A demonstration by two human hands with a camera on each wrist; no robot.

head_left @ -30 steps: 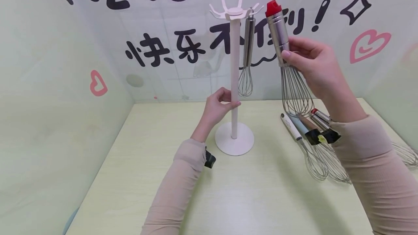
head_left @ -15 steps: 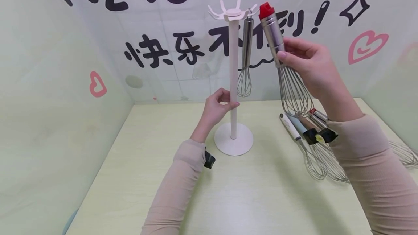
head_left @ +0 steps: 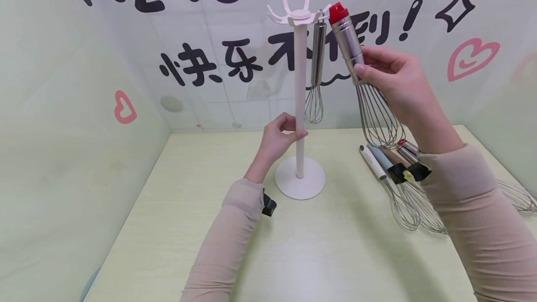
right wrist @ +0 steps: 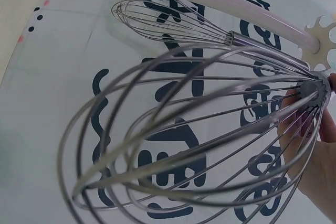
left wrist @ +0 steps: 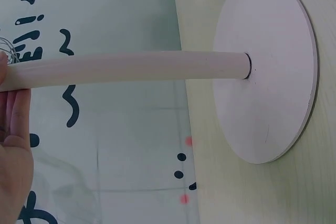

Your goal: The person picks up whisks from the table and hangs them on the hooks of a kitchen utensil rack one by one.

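My left hand (head_left: 278,139) grips the pole of a white hook stand (head_left: 300,83) partway up, thumb across its front. In the left wrist view the stand's round base (left wrist: 268,114) rests flat on the table. My right hand (head_left: 392,78) pinches a steel whisk (head_left: 349,43) with a red cap by its lower handle, wires downward. Its red top overlaps the tip of a right-hand hook in the head view; whether they touch I cannot tell. A smaller steel whisk (head_left: 319,55) hangs from a hook beside the pole, and shows behind the held whisk's wires (right wrist: 184,145) in the right wrist view.
Several whisks lie on the table at the right, among them one with a white handle (head_left: 373,162) and one with a light-blue handle (head_left: 381,157). My right forearm partly covers them. A printed backdrop (head_left: 235,106) stands behind the table (head_left: 168,227).
My right hand has carried the red-capped whisk a little left, bringing its top up to the stand's hooks. My left hand keeps its hold on the pole.
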